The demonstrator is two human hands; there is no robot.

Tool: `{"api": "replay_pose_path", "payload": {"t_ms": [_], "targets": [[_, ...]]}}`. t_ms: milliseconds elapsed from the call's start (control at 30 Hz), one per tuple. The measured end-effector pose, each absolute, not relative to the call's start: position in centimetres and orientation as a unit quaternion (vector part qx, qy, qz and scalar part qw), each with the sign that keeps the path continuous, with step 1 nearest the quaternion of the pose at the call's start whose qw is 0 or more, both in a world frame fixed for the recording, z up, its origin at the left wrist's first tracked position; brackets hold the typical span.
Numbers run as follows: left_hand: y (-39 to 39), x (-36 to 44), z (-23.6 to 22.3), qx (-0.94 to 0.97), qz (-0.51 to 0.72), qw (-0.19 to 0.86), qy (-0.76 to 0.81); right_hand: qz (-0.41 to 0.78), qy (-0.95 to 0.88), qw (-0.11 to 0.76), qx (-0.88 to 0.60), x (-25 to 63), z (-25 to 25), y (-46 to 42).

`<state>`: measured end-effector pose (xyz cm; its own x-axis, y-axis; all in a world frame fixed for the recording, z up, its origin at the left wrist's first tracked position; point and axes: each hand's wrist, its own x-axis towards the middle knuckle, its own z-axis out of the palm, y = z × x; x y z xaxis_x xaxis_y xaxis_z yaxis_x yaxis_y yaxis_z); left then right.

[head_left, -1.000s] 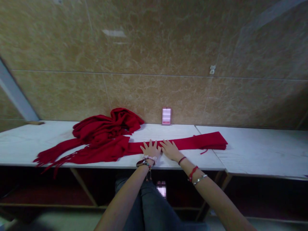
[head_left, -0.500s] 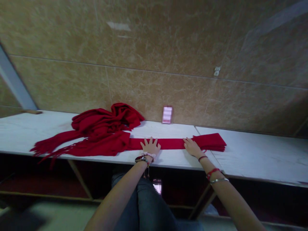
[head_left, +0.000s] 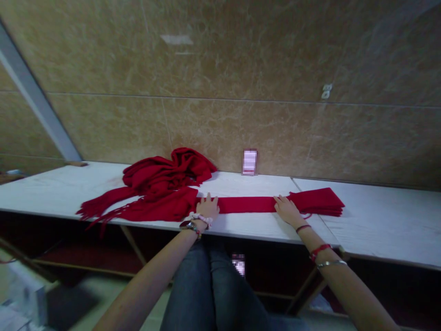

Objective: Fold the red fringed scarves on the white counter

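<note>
A red scarf point(head_left: 246, 205) lies in a narrow flat strip along the white counter. My left hand point(head_left: 208, 209) rests palm down on its left stretch, fingers extended, close to the loose fringed part. Farther right, my right hand point(head_left: 288, 212) lies with outstretched fingers on the strip, beside the layered folded end point(head_left: 319, 202). On the left, rumpled red fabric point(head_left: 151, 174) is heaped, with fringes hanging over the front edge. Whether heap and strip are one piece, I cannot tell.
The white counter point(head_left: 375, 220) runs along a brown marbled wall point(head_left: 223, 124). A phone-like object with a blurred screen point(head_left: 249, 162) leans against the wall. Below the counter are dark open compartments point(head_left: 93, 257). A wall socket point(head_left: 326, 91) is at upper right.
My left hand has slid left along the strip, closer to the fringed part. My right hand stays beside the folded end. The whole view has shifted slightly.
</note>
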<state>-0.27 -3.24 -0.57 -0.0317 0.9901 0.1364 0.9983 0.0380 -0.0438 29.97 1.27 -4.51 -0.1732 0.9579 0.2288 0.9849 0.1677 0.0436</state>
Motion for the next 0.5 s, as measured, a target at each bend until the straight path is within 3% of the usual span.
{"api": "replay_pose_path", "payload": {"t_ms": [233,500], "targets": [[-2.5,6.9,-2.7,-0.818,-0.087,0.010,-0.568,-0.098,-0.761,0.082,-0.636,29.8,-4.7,1.6],[-2.0,1.7,-3.4,-0.709,-0.051,0.015,-0.703,-0.087,-0.759,0.097,-0.638,29.7,-4.7,1.5]]}}
